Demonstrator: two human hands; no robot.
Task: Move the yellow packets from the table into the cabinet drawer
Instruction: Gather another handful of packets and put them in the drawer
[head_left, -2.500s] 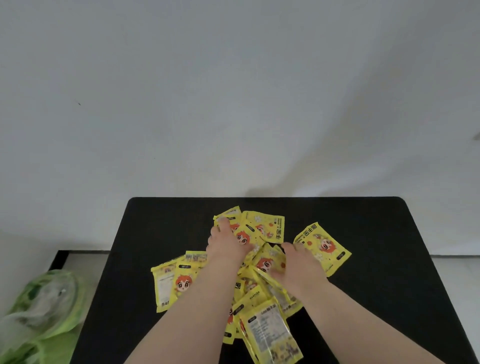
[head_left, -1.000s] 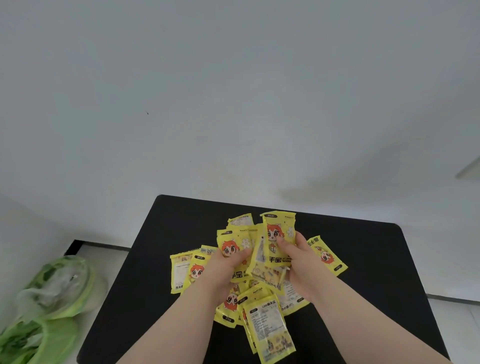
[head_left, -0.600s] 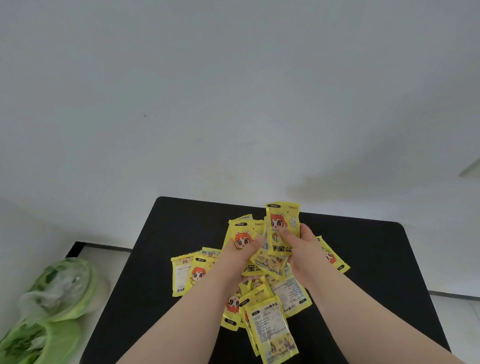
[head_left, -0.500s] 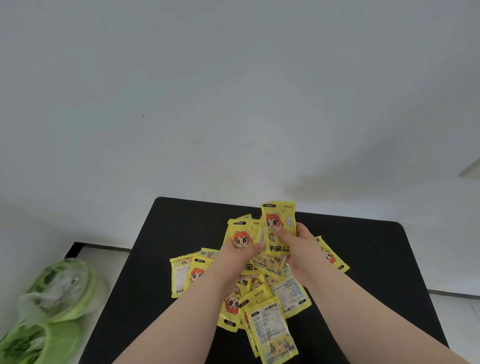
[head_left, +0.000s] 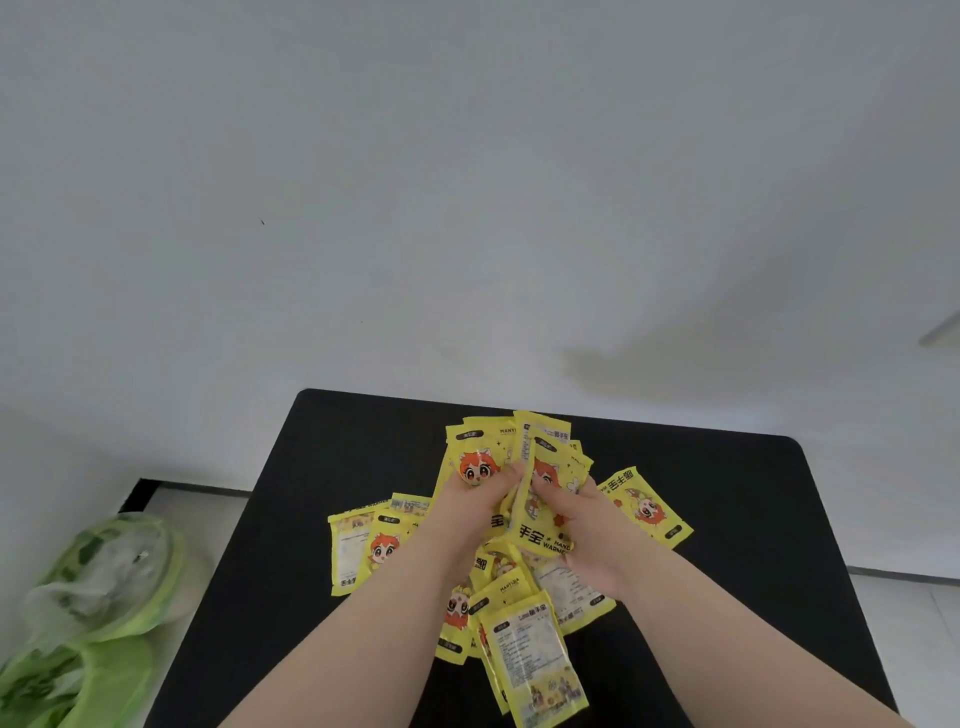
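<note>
Several yellow packets with a red-haired cartoon face lie in a loose heap on the black table (head_left: 737, 519). My left hand (head_left: 470, 512) and my right hand (head_left: 582, 525) meet over the heap and together hold a bunch of yellow packets (head_left: 540, 467) lifted and fanned upright. Loose packets stay flat on the table: one at the left (head_left: 358, 548), one at the right (head_left: 647, 506), and several near me (head_left: 530, 654). No cabinet drawer is in view.
A white wall stands right behind the table's far edge. On the pale floor at the lower left lie green-and-clear plastic bags (head_left: 93, 597). Bare black tabletop shows on both sides of the heap.
My hands went from pressing flat on the heap to gathering packets and raising them as a bunch. In the last half second the two hands drew closer and the bunch tightened.
</note>
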